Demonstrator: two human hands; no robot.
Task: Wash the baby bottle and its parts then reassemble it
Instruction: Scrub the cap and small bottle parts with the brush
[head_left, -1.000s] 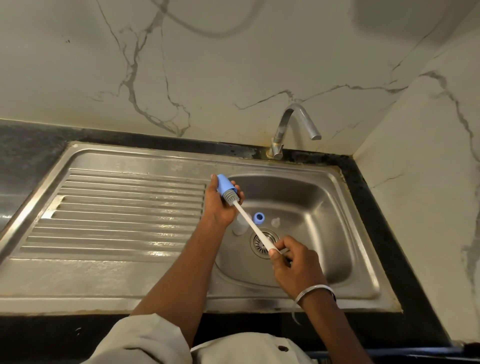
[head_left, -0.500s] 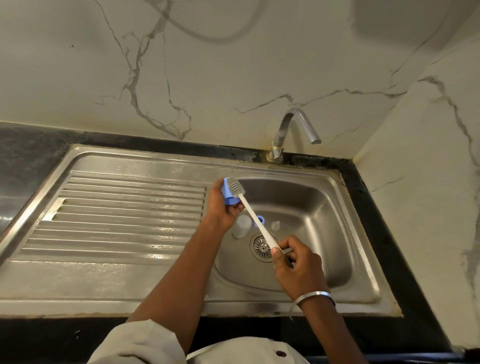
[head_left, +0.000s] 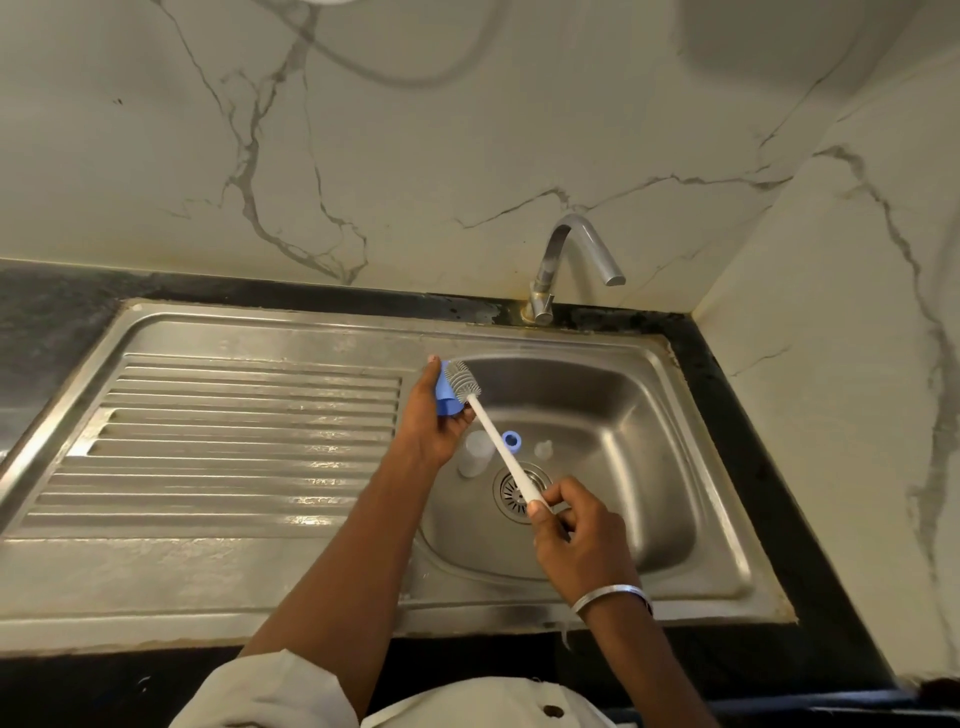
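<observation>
My left hand (head_left: 434, 415) grips a blue bottle cap (head_left: 445, 395) over the left rim of the sink basin (head_left: 639, 415). My right hand (head_left: 576, 530) holds the white handle of a bottle brush (head_left: 498, 447); its grey bristle head (head_left: 464, 379) lies against the outside of the cap. In the basin stands the clear bottle body (head_left: 475, 454), with a blue collar ring (head_left: 511, 440) and a clear nipple (head_left: 543, 448) beside it, all just behind the drain (head_left: 519, 491).
A steel tap (head_left: 571, 260) rises behind the basin, with no water running. The ribbed draining board (head_left: 234, 441) stretches to the left. Marble walls close the back and the right side; a dark counter edge runs along the front.
The brush head has come out of the blue cap and now rests on its outer side. My left hand has turned the cap and lifted slightly toward the basin's back left corner.
</observation>
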